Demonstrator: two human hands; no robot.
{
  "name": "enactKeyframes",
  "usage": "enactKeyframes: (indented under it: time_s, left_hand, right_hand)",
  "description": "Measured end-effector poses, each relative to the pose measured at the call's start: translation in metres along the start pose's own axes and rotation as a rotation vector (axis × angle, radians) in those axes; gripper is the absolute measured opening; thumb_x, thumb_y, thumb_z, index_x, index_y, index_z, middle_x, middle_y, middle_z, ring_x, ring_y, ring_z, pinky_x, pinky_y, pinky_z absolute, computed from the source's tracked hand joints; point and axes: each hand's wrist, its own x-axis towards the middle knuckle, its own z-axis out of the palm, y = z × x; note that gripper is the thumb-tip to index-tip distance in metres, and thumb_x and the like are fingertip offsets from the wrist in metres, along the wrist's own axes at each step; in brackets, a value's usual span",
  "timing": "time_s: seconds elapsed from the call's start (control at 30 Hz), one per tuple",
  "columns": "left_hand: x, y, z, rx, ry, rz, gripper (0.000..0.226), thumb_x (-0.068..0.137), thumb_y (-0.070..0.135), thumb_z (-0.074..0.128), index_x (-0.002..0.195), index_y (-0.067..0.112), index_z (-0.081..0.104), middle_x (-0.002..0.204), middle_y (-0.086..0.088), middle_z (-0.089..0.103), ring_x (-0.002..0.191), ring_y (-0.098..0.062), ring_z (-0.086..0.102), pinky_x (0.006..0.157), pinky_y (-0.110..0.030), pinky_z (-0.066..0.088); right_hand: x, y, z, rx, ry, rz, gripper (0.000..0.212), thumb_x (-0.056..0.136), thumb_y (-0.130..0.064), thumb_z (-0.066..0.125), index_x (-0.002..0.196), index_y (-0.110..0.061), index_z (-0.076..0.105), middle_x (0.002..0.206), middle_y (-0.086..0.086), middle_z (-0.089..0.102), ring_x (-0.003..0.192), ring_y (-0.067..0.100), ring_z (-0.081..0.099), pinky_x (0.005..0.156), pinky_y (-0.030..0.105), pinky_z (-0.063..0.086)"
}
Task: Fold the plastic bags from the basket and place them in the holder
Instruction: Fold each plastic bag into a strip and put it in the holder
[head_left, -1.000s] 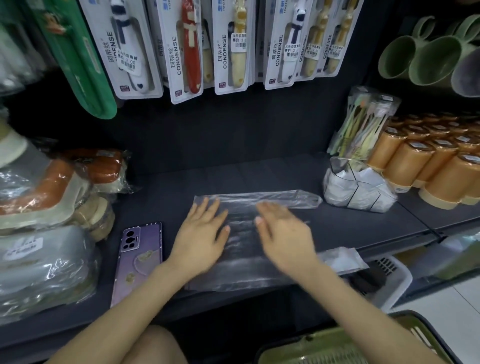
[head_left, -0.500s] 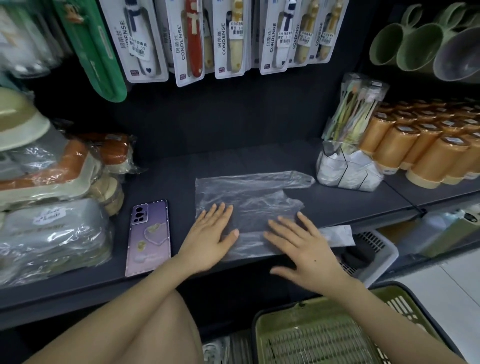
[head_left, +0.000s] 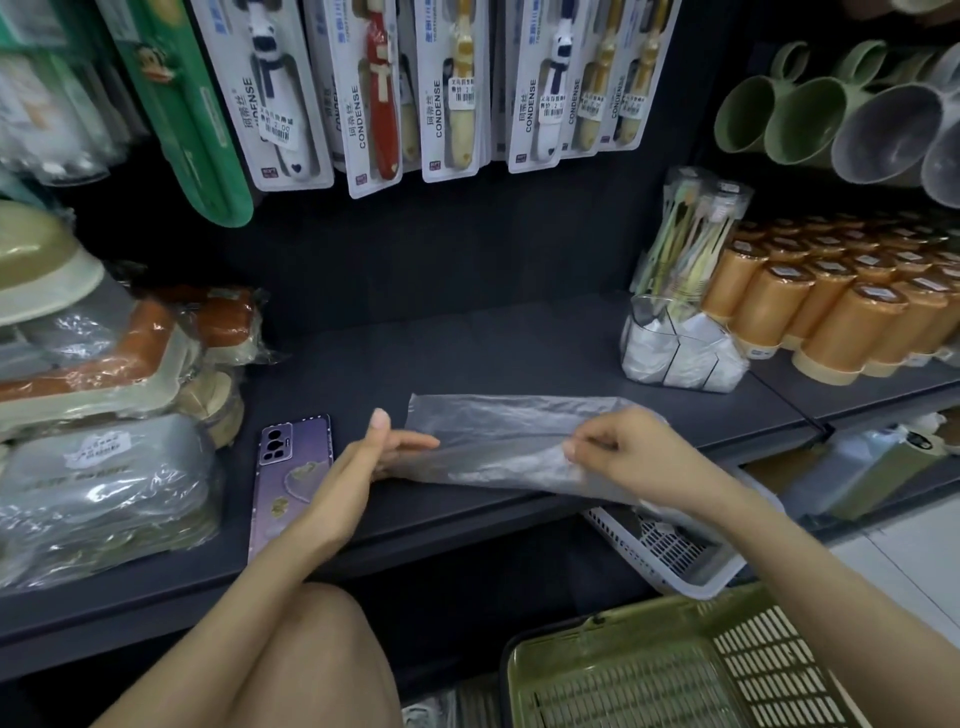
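Head view: right hand (head_left: 634, 457) pinches plastic bag (head_left: 498, 431) below CONDENSE toothbrush packs (head_left: 452, 88).

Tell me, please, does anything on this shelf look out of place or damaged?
Only the purple phone stands out: it lies back up on the shelf, beside the left hand, among wrapped goods, and looks like no merchandise. I see nothing spilled or broken.

Crinkled clear plastic bag (head_left: 498, 441) stretched along a dark shelf (head_left: 467, 353).
Near edge lifted; clear plastic holder (head_left: 680, 353) stands back-right, green slotted basket (head_left: 675, 675) below.
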Motion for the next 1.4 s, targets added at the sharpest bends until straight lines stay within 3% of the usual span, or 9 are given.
enactKeyframes:
  time_s: [0.13,0.33,0.5,0.63,0.8,0.97,1.17,1.3,1.4]
  left_hand:
    - [0.006,0.006,0.001,0.111,0.200,-0.001,0.080,0.063,0.097,0.024,0.092,0.039,0.071,0.107,0.019,0.068,0.112,-0.008,0.057,0.097,-0.031,0.040]
    - [0.040,0.002,0.000,0.220,0.399,-0.124,0.093,0.063,0.097,0.004,0.090,0.031,0.065,0.087,-0.002,0.072,0.095,-0.028,0.065,0.095,-0.049,0.047]
    - [0.059,-0.003,0.001,0.448,0.448,-0.140,0.065,0.092,0.069,0.014,0.093,0.020,0.056,0.084,-0.008,0.070,0.085,-0.030,0.065,0.085,-0.044,0.049]
    - [0.060,-0.004,0.005,0.873,0.587,0.153,0.052,0.097,0.049,0.030,0.099,0.007,0.061,0.082,-0.013,0.066,0.078,-0.036,0.061,0.069,-0.040,0.045]
    - [0.067,-0.019,0.022,1.092,0.287,0.496,0.048,0.092,0.034,0.035,0.108,0.005,0.069,0.107,-0.014,0.067,0.098,-0.036,0.064,0.089,-0.043,0.050]
    - [0.063,-0.017,0.035,1.155,-0.036,0.277,0.092,0.078,0.059,-0.009,0.154,0.013,0.015,0.161,-0.004,0.009,0.150,-0.021,0.001,0.114,-0.024,-0.011]
    - [0.061,-0.023,0.037,1.213,-0.078,0.145,0.101,0.067,0.067,-0.017,0.153,0.016,-0.005,0.162,-0.004,-0.010,0.148,-0.015,-0.012,0.114,-0.024,-0.017]
    - [0.062,-0.024,0.038,1.231,-0.068,0.144,0.100,0.068,0.068,-0.016,0.154,0.018,-0.003,0.162,-0.004,-0.009,0.148,-0.016,-0.012,0.114,-0.025,-0.016]
    - [0.063,-0.026,0.039,1.251,-0.040,0.133,0.101,0.068,0.068,-0.015,0.155,0.020,0.001,0.162,-0.007,-0.008,0.149,-0.019,-0.012,0.117,-0.029,-0.012]
  right_hand:
    - [0.042,-0.003,-0.015,-0.018,-0.072,0.033,0.036,0.094,-0.026,0.059,0.075,0.005,0.061,0.062,0.009,0.048,0.057,0.011,0.040,0.057,0.029,0.033]
    - [0.094,0.011,-0.006,-0.023,-0.162,0.176,0.042,0.095,-0.020,0.056,0.057,-0.012,0.039,0.062,0.005,0.035,0.057,0.014,0.029,0.055,0.028,0.024]
    - [0.107,0.027,0.010,-0.054,-0.154,0.233,0.051,0.094,-0.018,0.055,0.052,-0.018,0.027,0.054,0.002,0.022,0.052,0.015,0.020,0.057,0.032,0.019]
    - [0.112,0.029,0.011,-0.041,-0.174,0.243,0.052,0.093,-0.014,0.054,0.050,-0.017,0.025,0.052,0.002,0.021,0.050,0.016,0.018,0.058,0.033,0.017]
    - [0.115,0.028,0.010,-0.043,-0.201,0.237,0.050,0.092,-0.014,0.054,0.050,-0.016,0.028,0.052,0.003,0.022,0.050,0.017,0.019,0.058,0.032,0.019]
    - [0.118,0.030,0.008,-0.062,-0.222,0.225,0.048,0.092,-0.015,0.055,0.050,-0.015,0.031,0.053,0.003,0.024,0.049,0.015,0.021,0.058,0.031,0.020]
    - [0.117,0.030,0.003,-0.034,-0.197,0.250,0.042,0.093,-0.024,0.059,0.056,-0.005,0.050,0.058,0.005,0.039,0.056,0.016,0.037,0.056,0.029,0.030]
    - [0.104,0.024,0.009,-0.404,0.138,0.165,0.036,0.094,-0.037,0.053,0.122,-0.016,0.063,0.107,0.003,0.069,0.103,0.025,0.062,0.090,0.037,0.047]
    - [0.091,0.017,0.049,-0.625,0.388,-0.118,0.048,0.082,-0.038,0.049,0.118,-0.012,0.067,0.105,0.010,0.071,0.096,0.033,0.066,0.089,0.047,0.048]
